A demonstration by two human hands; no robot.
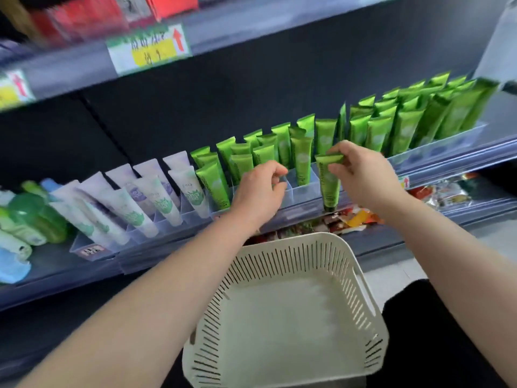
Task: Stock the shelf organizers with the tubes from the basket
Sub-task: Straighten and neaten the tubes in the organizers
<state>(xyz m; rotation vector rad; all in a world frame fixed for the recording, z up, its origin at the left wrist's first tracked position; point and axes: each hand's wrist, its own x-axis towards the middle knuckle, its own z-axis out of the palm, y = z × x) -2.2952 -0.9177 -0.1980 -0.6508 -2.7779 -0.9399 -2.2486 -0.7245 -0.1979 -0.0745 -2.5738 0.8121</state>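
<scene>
- My left hand (pixel 260 189) curls at the clear organizer (pixel 305 192); its grip is hidden.
- My right hand (pixel 361 175) pinches one green tube (pixel 332 189).
- One basket (pixel 293 240), lower edge cut off.

Above the basket (pixel 293 259), the price label (pixel 148 49) has print blurred beyond reading. The basket's near wall is cut off. Beyond the basket, the left hand (pixel 258 191) has an unclear grip.

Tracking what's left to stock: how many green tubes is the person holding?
1. The green tube hangs from the right hand, pinched at its crimped top, in front of the shelf organizer. The left hand holds none, and the basket shows none inside.
</scene>
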